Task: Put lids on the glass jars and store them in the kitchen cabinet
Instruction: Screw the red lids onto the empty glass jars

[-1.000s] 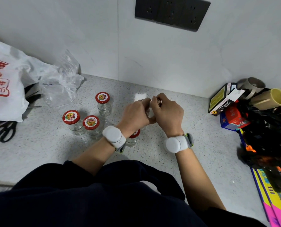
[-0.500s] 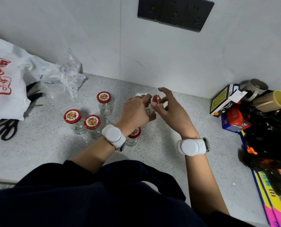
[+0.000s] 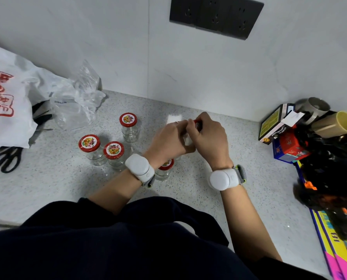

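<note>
Left hand [image 3: 168, 139] curls round the glass jar [image 3: 187, 140], right hand [image 3: 211, 138] pinches its red lid [image 3: 197, 122]. Slick, breakable glass, so I'd hold the body.

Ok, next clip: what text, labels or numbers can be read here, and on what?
"-27": red print on the white plastic bag; the characters around it are partly cut off.
Too small to read: fruit-label lettering on the jar lids.
Too blurred to read: side lettering on the black-and-yellow box.
Too blurred to read: print on the blue-and-red box and the yellow-and-pink boxes.
</note>
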Action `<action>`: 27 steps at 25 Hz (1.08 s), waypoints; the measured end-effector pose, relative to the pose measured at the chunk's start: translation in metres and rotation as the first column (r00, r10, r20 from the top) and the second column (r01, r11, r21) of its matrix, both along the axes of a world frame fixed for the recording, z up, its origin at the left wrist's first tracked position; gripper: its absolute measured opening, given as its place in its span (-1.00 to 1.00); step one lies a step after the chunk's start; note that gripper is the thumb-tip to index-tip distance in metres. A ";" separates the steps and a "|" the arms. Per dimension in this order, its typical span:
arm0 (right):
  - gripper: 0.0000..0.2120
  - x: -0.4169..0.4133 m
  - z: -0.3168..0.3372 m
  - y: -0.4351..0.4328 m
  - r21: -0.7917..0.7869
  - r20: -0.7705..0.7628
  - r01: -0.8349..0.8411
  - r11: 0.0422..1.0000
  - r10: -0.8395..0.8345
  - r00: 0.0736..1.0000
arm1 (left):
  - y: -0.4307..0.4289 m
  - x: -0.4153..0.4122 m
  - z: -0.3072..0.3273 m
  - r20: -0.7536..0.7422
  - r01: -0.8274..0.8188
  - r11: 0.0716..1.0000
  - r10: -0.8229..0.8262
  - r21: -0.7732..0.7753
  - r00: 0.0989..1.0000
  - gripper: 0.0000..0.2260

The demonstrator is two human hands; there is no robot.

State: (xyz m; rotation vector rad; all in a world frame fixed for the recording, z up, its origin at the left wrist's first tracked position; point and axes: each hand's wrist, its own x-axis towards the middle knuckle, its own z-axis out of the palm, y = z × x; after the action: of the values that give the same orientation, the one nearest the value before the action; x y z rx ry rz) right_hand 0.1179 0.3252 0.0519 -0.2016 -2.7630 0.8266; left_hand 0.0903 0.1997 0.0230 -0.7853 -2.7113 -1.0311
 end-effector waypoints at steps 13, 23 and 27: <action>-0.52 0.005 -0.001 0.004 0.044 0.005 0.010 0.999 -0.010 1.000 | -0.005 0.002 0.009 0.004 -0.049 0.999 0.049 0.008 0.999 -0.68; -0.51 0.007 0.004 -0.014 -0.050 0.057 0.234 0.971 -0.231 0.971 | 0.002 0.007 0.006 -0.125 -0.163 0.986 0.157 -0.038 0.980 -0.59; -0.54 0.005 0.002 -0.017 -0.018 0.068 0.248 0.969 -0.246 0.967 | 0.004 0.006 0.002 -0.142 -0.175 0.984 0.167 -0.045 0.976 -0.59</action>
State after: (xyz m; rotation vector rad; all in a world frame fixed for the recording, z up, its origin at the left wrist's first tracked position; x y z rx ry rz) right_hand 0.1233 0.3085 0.0536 -0.5754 -2.7121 0.8027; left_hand 0.0967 0.2038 0.0251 -0.5951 -2.6449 -0.8341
